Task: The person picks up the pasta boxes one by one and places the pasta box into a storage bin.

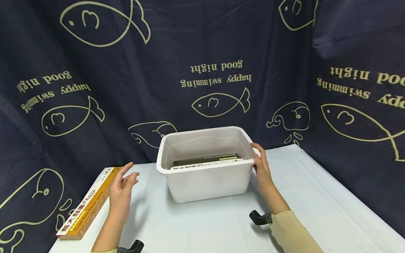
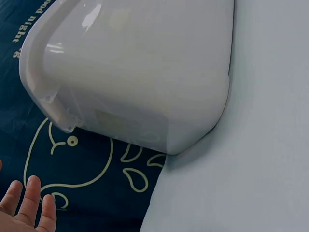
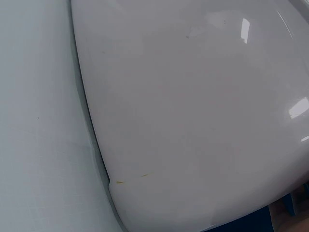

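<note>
A white plastic bin [image 1: 209, 184] stands in the middle of the table, its long side facing me. My right hand [image 1: 262, 170] grips the bin's right end at the rim, index finger and thumb at the edge. In the right wrist view the bin's wall [image 3: 193, 106] fills most of the picture, with a bit of the fingers [image 3: 292, 220] low in the corner. My left hand [image 1: 121, 191] is raised left of the bin, apart from it, fingers loosely spread and holding nothing. It overlaps an orange-and-white pasta box [image 1: 88, 205] lying on the table.
Inside the bin lie a black box [image 1: 205, 160] marked black pepper sauce and a white-faced box in front of it, partly hidden by the front wall. A dark blue curtain [image 1: 152, 88] with fish drawings hangs behind the pale table [image 1: 202, 225].
</note>
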{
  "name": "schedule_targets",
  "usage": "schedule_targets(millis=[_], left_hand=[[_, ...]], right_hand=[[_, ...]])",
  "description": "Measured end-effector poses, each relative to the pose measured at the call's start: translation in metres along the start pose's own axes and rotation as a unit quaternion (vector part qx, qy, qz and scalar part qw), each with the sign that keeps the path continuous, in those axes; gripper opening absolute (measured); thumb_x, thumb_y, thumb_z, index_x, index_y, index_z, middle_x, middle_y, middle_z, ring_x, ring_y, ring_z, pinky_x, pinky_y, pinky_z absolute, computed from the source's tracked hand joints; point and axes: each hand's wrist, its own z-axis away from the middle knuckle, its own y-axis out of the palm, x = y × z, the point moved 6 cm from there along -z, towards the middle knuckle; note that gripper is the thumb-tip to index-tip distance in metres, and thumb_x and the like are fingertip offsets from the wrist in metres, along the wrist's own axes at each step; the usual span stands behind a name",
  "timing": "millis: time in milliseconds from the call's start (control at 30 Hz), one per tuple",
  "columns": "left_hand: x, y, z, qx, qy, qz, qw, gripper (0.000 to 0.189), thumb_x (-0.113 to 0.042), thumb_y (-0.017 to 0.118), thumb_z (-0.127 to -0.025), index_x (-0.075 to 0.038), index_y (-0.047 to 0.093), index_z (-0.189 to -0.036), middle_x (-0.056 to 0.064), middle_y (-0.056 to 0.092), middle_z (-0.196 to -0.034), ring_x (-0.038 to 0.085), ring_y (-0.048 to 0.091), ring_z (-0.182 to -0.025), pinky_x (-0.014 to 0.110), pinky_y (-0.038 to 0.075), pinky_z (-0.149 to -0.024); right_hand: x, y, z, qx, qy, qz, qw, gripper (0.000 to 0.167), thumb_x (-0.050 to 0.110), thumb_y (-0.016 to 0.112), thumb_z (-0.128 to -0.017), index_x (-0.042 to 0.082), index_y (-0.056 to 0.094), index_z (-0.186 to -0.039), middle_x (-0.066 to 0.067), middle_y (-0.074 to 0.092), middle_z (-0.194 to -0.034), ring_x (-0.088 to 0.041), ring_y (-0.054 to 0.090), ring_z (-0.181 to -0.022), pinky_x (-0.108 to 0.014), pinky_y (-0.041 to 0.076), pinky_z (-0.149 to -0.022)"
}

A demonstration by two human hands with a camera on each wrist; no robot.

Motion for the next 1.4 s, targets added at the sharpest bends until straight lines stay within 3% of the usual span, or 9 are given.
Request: schedule_targets(millis=[267,367,600,833,1067,1233,1400], left_hand=[[0.002,-0.017,-0.005,-0.021,-0.002,-0.007,0.9998,0.045,-0.018,0.062,-0.099,-0.020,0.053,-0.143,-0.018,0.055,-0.132,-0.004,0.059,-0.102,0.009,0.043,-0.086],[0.004,-0.025,-0.007,-0.029,-0.012,-0.008,0.9995,0.047,-0.020,0.061,-0.100,-0.021,0.051,-0.145,-0.019,0.052,-0.136,-0.007,0.058,-0.105,0.008,0.042,-0.087],[0.009,-0.046,-0.015,-0.068,-0.037,-0.010,0.9970,0.046,-0.020,0.061,-0.099,-0.018,0.051,-0.145,-0.022,0.053,-0.128,-0.005,0.054,-0.109,0.004,0.043,-0.084],[0.014,-0.064,-0.017,-0.086,-0.052,-0.062,0.9930,0.050,-0.028,0.064,-0.098,-0.022,0.049,-0.145,-0.018,0.050,-0.135,-0.007,0.050,-0.108,0.005,0.039,-0.079],[0.019,-0.083,-0.020,-0.110,-0.059,-0.046,0.9912,0.048,-0.023,0.066,-0.096,-0.027,0.050,-0.141,-0.021,0.050,-0.128,-0.006,0.051,-0.103,0.005,0.042,-0.073],[0.019,-0.097,-0.024,-0.129,-0.061,-0.082,0.9864,0.055,-0.030,0.065,-0.097,-0.027,0.045,-0.148,-0.015,0.047,-0.138,-0.007,0.047,-0.105,0.004,0.039,-0.076],[0.021,-0.110,-0.025,-0.145,-0.064,-0.140,0.9775,0.057,-0.035,0.062,-0.098,-0.030,0.041,-0.151,-0.009,0.045,-0.147,-0.007,0.045,-0.109,0.003,0.036,-0.079]], right_hand=[[-0.001,0.000,0.000,0.001,-0.003,-0.002,1.0000,0.052,0.032,0.034,-0.099,0.017,0.033,-0.150,0.000,0.038,-0.153,-0.014,0.038,-0.133,-0.035,0.025,-0.109],[-0.002,0.000,0.000,0.003,-0.003,0.001,1.0000,0.052,0.032,0.034,-0.099,0.017,0.033,-0.150,0.000,0.038,-0.153,-0.014,0.038,-0.133,-0.035,0.025,-0.109],[0.001,0.000,0.000,0.001,-0.003,0.002,1.0000,0.053,0.035,0.034,-0.100,0.018,0.033,-0.150,-0.001,0.037,-0.154,-0.015,0.038,-0.133,-0.038,0.024,-0.109],[-0.002,-0.001,0.000,0.000,-0.001,-0.001,1.0000,0.052,0.033,0.034,-0.100,0.018,0.034,-0.150,0.000,0.039,-0.152,-0.014,0.040,-0.132,-0.038,0.025,-0.110],[-0.001,0.000,0.002,0.003,0.003,0.002,1.0000,0.052,0.033,0.033,-0.101,0.018,0.033,-0.150,0.000,0.038,-0.152,-0.013,0.039,-0.132,-0.040,0.023,-0.111],[-0.002,0.000,0.002,0.003,0.003,0.002,1.0000,0.052,0.034,0.033,-0.100,0.019,0.033,-0.151,0.001,0.037,-0.152,-0.014,0.038,-0.133,-0.044,0.021,-0.114],[-0.002,0.000,0.001,0.005,0.004,0.000,1.0000,0.053,0.035,0.033,-0.100,0.020,0.033,-0.151,0.000,0.038,-0.151,-0.015,0.038,-0.132,-0.038,0.024,-0.111]])
